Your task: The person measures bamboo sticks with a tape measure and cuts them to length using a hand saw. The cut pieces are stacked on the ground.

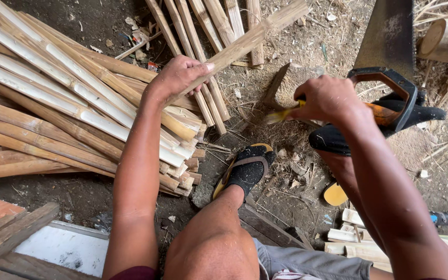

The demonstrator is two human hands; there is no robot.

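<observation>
Head view: left hand (180, 75) is clamped on a bamboo strip (255, 36) slanting over the stacked pile (79, 119) on the dirt floor (265, 103); right hand (327, 98) is fisted on a yellow-handled blade (278, 115). Splitting looks underway; next calls for steadying the strip.

1. My left hand (178, 75) reaches forward on a straight arm, fingers curled tight, thumb pointing right.
2. My right hand (326, 98) is fisted, knuckles up, forearm slanting in from lower right.
3. My right fingertips are hidden; probably fully wrapped.
</observation>
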